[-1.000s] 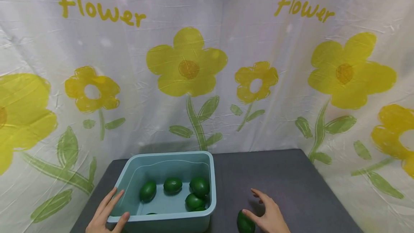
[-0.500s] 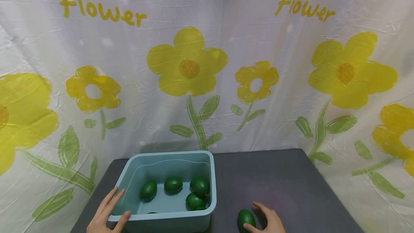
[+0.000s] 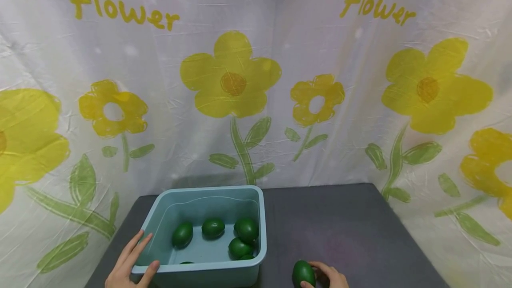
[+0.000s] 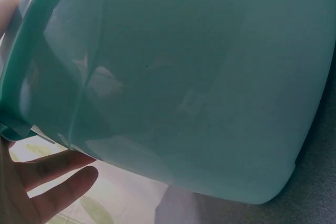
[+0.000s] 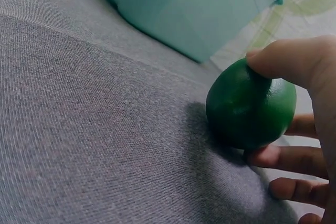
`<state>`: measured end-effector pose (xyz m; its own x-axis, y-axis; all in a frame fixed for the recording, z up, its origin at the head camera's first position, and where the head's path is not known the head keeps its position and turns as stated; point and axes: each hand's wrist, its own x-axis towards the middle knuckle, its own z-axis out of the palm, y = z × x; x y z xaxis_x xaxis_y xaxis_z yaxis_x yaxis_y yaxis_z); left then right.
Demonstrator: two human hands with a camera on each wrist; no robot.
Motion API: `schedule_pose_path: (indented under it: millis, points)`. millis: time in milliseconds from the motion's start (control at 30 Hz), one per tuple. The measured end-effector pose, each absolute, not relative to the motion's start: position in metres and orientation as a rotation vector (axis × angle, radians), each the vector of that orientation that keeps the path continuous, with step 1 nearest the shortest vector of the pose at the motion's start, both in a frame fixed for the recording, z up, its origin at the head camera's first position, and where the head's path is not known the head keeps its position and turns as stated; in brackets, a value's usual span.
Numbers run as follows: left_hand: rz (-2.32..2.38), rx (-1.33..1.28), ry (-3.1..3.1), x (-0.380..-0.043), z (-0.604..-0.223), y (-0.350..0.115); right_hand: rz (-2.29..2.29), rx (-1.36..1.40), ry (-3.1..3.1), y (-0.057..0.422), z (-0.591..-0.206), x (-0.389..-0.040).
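Observation:
My right hand [image 3: 334, 277] has its thumb and fingers around a shiny dark green lime [image 3: 303, 274] low on the grey cloth, right of a blue-green plastic bin. Up close in the right wrist view, the thumb presses the top of the lime [image 5: 251, 106] and fingertips come in from below. At the near left corner of the bin [image 3: 200, 269], my left hand [image 3: 127, 268] rests with thumb over the front rim and fingers fairly straight along the left rim. Several more limes [image 3: 213, 228] lie inside the bin, one mostly hidden behind its front wall.
A dark grey cloth [image 3: 332, 221] covers the table under the bin. Behind and at both sides hangs a white curtain [image 3: 172, 101] printed with yellow flowers. The bin's outer wall [image 4: 184, 87] fills most of the left wrist view.
My right hand has come down and closed in around the lime from its right side, no longer spread above it. The left hand has stayed at the bin's corner.

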<state>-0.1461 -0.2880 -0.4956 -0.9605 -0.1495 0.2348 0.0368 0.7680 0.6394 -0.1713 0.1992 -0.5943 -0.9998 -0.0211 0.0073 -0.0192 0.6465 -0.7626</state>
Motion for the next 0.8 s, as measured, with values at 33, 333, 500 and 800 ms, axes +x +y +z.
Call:
schedule_pose_path:
  millis: [33, 333, 500, 800]
  points:
    - [-0.983, 0.086, -2.698, -0.146, -0.495, -0.288, -1.324, -0.037, 2.843, 0.199, -0.594, -0.171]
    - [-0.969, 0.048, -2.774, -0.147, -0.493, -0.29, -1.387, -0.007, 2.854, 0.199, -0.594, -0.172]
    - [-0.98, 0.042, -2.774, -0.147, -0.492, -0.291, -1.415, 0.026, 2.844, 0.199, -0.587, -0.175]
    - [-0.963, 0.048, -2.746, -0.146, -0.495, -0.289, -1.399, 0.073, 2.95, 0.195, -0.565, -0.189]
